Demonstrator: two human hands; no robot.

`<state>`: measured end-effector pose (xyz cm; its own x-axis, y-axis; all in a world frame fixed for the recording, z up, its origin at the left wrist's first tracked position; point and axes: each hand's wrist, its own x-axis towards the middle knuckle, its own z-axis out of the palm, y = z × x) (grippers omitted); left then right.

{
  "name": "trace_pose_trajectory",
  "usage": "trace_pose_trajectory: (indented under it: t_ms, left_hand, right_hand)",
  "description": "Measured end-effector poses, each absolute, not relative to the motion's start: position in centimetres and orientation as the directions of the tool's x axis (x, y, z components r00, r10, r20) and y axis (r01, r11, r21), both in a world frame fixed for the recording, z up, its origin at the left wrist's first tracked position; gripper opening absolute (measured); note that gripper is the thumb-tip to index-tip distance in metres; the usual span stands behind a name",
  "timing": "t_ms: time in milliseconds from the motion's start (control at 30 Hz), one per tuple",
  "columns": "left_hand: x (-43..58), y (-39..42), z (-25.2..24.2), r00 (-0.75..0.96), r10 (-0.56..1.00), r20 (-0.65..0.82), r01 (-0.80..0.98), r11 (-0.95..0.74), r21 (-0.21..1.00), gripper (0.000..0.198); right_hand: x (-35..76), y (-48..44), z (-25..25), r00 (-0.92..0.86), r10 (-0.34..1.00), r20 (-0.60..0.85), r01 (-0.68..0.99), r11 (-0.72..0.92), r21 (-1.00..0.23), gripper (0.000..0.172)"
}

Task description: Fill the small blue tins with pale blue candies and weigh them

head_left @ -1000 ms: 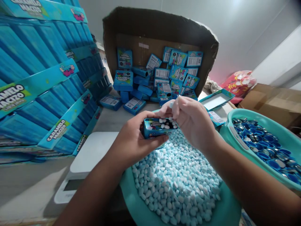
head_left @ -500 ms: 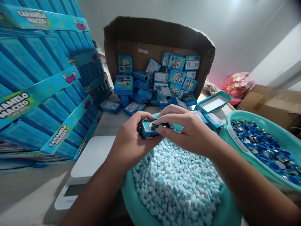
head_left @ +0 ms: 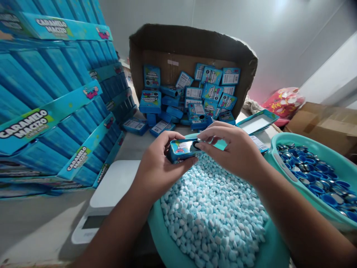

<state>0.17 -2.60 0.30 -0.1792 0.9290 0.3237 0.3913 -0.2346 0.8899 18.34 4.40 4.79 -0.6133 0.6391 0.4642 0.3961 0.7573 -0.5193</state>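
Observation:
My left hand [head_left: 158, 160] is closed round a small blue candy tin [head_left: 181, 147] with a printed face. The tin is held level above the far part of a teal tub [head_left: 156, 227] heaped with pale blue and white candies [head_left: 212, 208]. At the tin's right end a dark round opening shows, partly covered by my right hand [head_left: 231, 145]. The thumb and fingers of that hand are pinched together at the opening's edge. Whatever sits between the fingertips is too small to name.
A cardboard box [head_left: 192, 39] on its side holds several blue tins [head_left: 150, 100]. Stacked display trays [head_left: 67, 98] of blue packs rise at left. A white scale [head_left: 114, 186] stands beside my left forearm. At right, a second teal tub [head_left: 281, 171] holds round blue caps [head_left: 320, 178].
My right hand has drawn a little to the right, uncovering more of the tin's top and its dark opening. My left hand keeps its hold. The whole view has shifted slightly.

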Motion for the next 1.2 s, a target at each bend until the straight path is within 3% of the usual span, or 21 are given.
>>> trace_pose_trajectory:
  t_ms: [167,400,533,667,800,867,933,1000,1100,1200]
  left_hand:
    - [0.1,-2.6,0.2,-0.154,0.932,0.328,0.432,-0.235,0.871,0.047]
    - [0.0,-2.7,-0.1,-0.181,0.927,0.330,0.423,-0.230,0.877,0.048]
    - [0.1,-2.6,-0.3,-0.216,0.918,0.331,0.408,-0.223,0.885,0.049]
    - [0.2,-2.4,-0.3,-0.276,0.896,0.349,0.378,-0.233,0.896,0.050]
    - [0.1,-2.4,-0.2,-0.331,0.878,0.345,0.321,-0.239,0.916,0.051]
    - [0.1,-2.5,-0.1,-0.352,0.872,0.341,0.297,-0.242,0.924,0.050]
    - [0.2,-2.5,0.0,-0.359,0.874,0.327,0.282,-0.233,0.931,0.051]
    - [0.3,-2.5,0.1,-0.353,0.881,0.314,0.270,-0.226,0.936,0.051]
    - [0.4,-2.4,-0.1,-0.356,0.879,0.318,0.250,-0.238,0.939,0.051]
    - [0.3,-2.4,-0.3,-0.346,0.885,0.311,0.227,-0.243,0.943,0.052]
  right_hand:
    - [17.8,4.0,4.5,-0.560,0.678,0.477,0.414,0.727,-0.548,0.002]
    - [17.7,3.6,4.4,-0.401,0.766,0.503,0.254,0.620,-0.742,0.020]
    - [18.3,4.5,4.4,-0.366,0.805,0.466,0.320,0.580,-0.749,0.022]
    - [18.6,6.0,3.1,-0.471,0.833,0.291,0.468,0.516,-0.717,0.021]
    - [17.9,5.9,0.7,-0.619,0.784,-0.049,0.637,0.465,-0.615,0.017]
    - [17.4,5.0,0.1,-0.643,0.733,-0.222,0.717,0.474,-0.511,0.031]
    - [17.0,4.2,0.2,-0.651,0.677,-0.343,0.751,0.507,-0.424,0.065]
    - [16.9,3.8,0.6,-0.697,0.590,-0.408,0.716,0.556,-0.421,0.088]
    - [17.1,3.8,1.4,-0.785,0.466,-0.408,0.618,0.624,-0.477,0.096]
    - [17.3,3.7,1.6,-0.819,0.434,-0.376,0.573,0.649,-0.500,0.097]
